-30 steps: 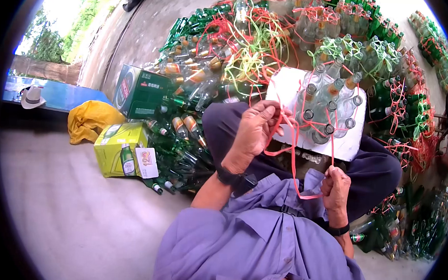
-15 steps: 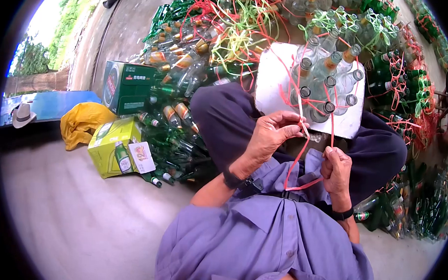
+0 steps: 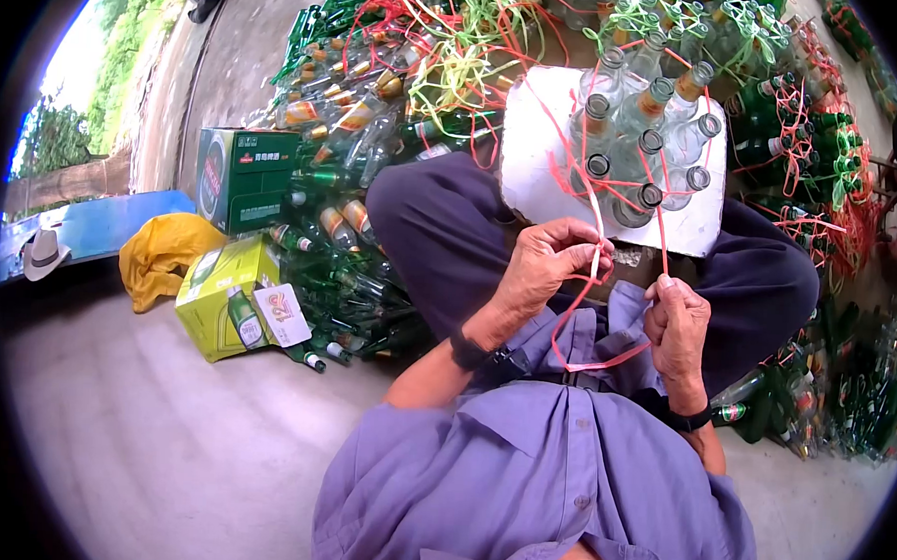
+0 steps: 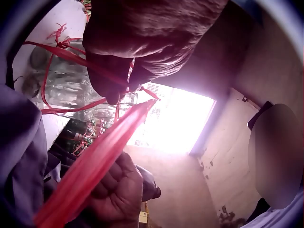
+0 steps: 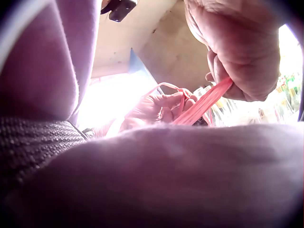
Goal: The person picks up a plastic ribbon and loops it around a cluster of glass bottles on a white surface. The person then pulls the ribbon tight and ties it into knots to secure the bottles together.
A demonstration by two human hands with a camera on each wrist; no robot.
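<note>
A cluster of clear glass bottles (image 3: 638,118) stands upright on a white board (image 3: 538,119) before the person's lap. Red plastic twine (image 3: 605,366) runs around and between the bottle necks. At the board's near edge the left hand (image 3: 544,274) pinches a strand between thumb and fingertips. The right hand (image 3: 679,328), lower and to the right, grips another strand stretched taut from the nearest bottle. Between both hands the twine hangs in a slack loop. In the right wrist view a flat twine band (image 5: 204,103) leads from the right hand's fingers (image 5: 254,85).
Loose bottles (image 3: 353,286) lie heaped on the left, beside a green carton (image 3: 258,177), a yellow-green box (image 3: 207,315) and a yellow cloth (image 3: 164,253). Tangled red and green twine (image 3: 479,41) lies behind. Tied bottle bundles (image 3: 775,134) stand at the right.
The left hand has moved from the board's left side to its near edge, closer to the right hand, drawing its strand taut from the bottles. The right hand keeps its grip.
</note>
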